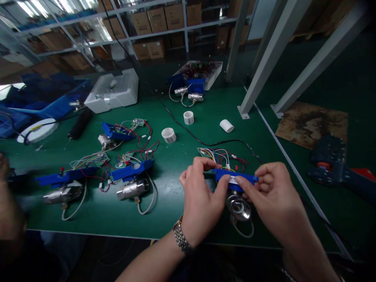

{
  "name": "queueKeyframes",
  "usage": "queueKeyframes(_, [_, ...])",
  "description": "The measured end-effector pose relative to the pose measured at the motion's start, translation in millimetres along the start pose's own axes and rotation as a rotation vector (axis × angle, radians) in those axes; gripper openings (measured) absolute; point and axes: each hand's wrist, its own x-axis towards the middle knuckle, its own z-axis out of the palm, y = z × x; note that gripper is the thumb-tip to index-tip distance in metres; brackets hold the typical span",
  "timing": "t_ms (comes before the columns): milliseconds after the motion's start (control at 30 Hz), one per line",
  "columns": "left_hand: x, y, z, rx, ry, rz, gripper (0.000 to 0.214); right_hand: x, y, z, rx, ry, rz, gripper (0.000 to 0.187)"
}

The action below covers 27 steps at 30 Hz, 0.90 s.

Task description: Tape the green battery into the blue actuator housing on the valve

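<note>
Blue plastic bracket (235,179) with a white label sits pinched between both hands (202,199) (272,196) above the green bench (188,156); loose red wires (232,156) could snag, or the hanging metal valve (239,207) tug it loose.

Dim overall, window glare top-left, warped edges

Green bench (205,109), grey shelving (164,33) (cardboard boxes (155,19)), dim light.

Both forearms are bare, and a silver metal-link watch (181,237) circles the left wrist.
</note>
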Motion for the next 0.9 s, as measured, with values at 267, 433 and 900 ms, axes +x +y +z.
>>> queueKeyframes(267, [-0.8,-10.0,-6.8,-0.119,-0.058,-0.053,0.015,9.6,31.9,-26.4,0.147,-0.393,-0.039,0.047])
queueKeyframes(433, [-21.3,-18.8,-23.0,-0.295,-0.06,-0.131,0.017,-8.6,32.1,-5.6,-0.098,-0.261,-0.271,0.035])
queueKeyframes(900, [-55.1,-48.5,-38.9,-0.885,-0.18,-0.401,0.101,-43.1,-6.6,35.4,-0.403,-0.049,-0.816,0.027])
